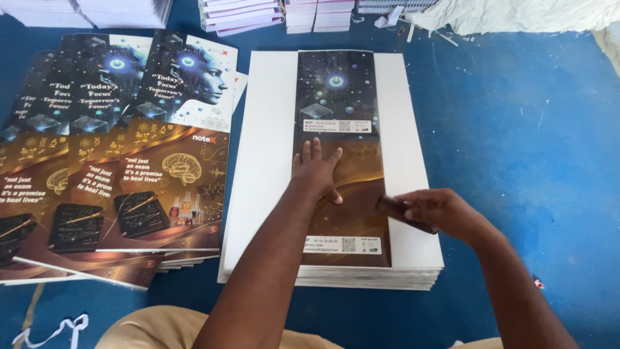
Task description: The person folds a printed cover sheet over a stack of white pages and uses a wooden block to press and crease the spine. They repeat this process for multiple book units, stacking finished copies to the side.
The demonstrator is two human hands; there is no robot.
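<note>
Fingers point(309, 150) of the left hand point(316, 173) lie spread and flat on the dark printed cover sheet point(339, 129), pressing it down, seemingly so that it cannot slide on the stack of white sheets point(265, 161) beneath it. That cover sheet lies lengthwise down the middle of the stack, its starry half away from the person and its brown-gold half under the palm, with white margins showing on either side. The right hand point(439, 210) hovers at the sheet's right edge, fingers curled and closed round a small dark object point(391, 207); motion blur hides what it is. Its end touches the cover's border, as if to rub or crease that edge while the other palm anchors the paper. Both forearms reach forward from the bottom of the view, the left one straight up the centre, the right one angled in from the side. To the left, fanned printed covers point(129, 148) overlap on the blue floor point(529, 129), kept within reach.
</note>
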